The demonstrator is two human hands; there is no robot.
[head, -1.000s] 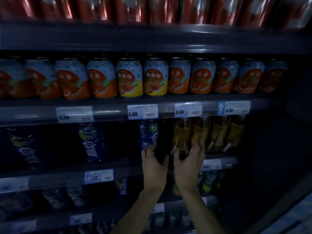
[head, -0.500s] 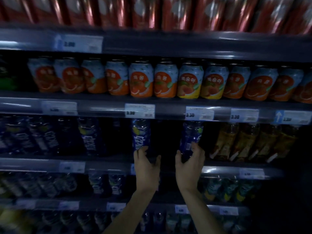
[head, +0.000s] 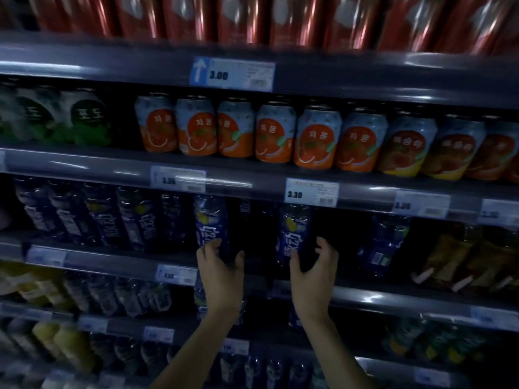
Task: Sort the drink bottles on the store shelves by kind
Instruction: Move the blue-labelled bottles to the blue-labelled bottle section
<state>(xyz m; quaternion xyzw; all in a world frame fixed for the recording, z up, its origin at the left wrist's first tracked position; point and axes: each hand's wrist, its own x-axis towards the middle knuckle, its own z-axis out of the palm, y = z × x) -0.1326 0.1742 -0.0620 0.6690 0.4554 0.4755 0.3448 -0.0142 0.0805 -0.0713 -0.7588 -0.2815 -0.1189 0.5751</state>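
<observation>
2 hands reach to the 3rd shelf [head: 112, 261] from the top, below the orange cans [head: 276, 136]. The left hand [head: 220, 273] grips the left blue bottle [head: 210, 226] low down, fingers curled on 1 side and thumb on the other. The right hand [head: 314, 272] curls thumb and fingers round the base of the right blue bottle [head: 293, 237].
</observation>
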